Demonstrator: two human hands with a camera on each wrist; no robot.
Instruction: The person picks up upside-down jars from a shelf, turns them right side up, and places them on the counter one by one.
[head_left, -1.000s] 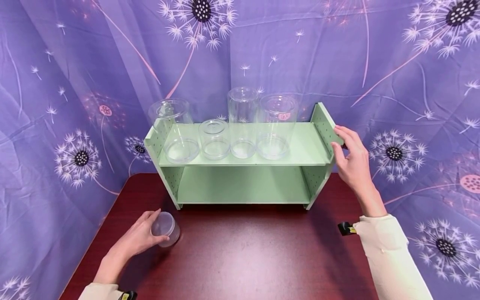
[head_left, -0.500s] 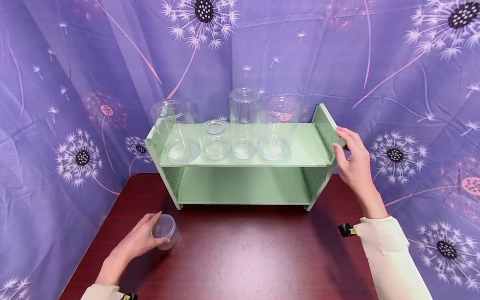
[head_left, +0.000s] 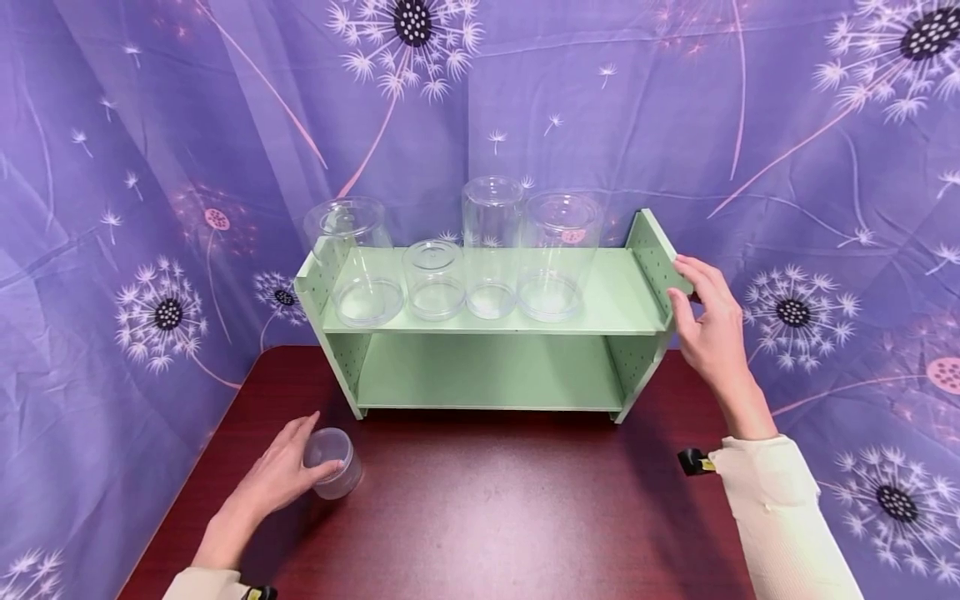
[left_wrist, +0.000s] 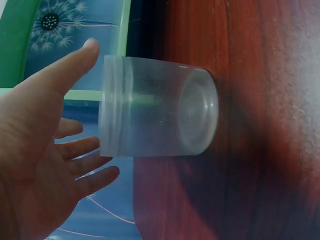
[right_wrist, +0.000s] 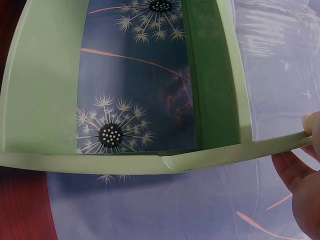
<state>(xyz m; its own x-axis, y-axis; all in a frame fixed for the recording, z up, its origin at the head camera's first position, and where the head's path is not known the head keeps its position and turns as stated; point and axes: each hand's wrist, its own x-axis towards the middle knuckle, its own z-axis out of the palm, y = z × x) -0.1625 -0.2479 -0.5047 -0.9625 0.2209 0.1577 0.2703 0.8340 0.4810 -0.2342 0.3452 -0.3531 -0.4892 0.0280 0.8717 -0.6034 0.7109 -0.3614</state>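
A small translucent plastic jar stands upright on the dark red table, in front of the shelf's left end. My left hand is beside it with fingers and thumb spread. In the left wrist view there is a gap between the fingers and the frosted wall of the jar. At the right end of the pale green two-tier shelf, my right hand holds the upper edge of the side panel. The right wrist view shows thumb and fingers on either side of that panel.
Several clear cylindrical containers line the upper tier: a wide one at left, a short one, a tall narrow one and another wide one. A purple dandelion-print cloth hangs behind the table.
My left fingers and thumb have spread wider and come away from the small jar, which stays on the table. The right hand keeps its place on the shelf panel.
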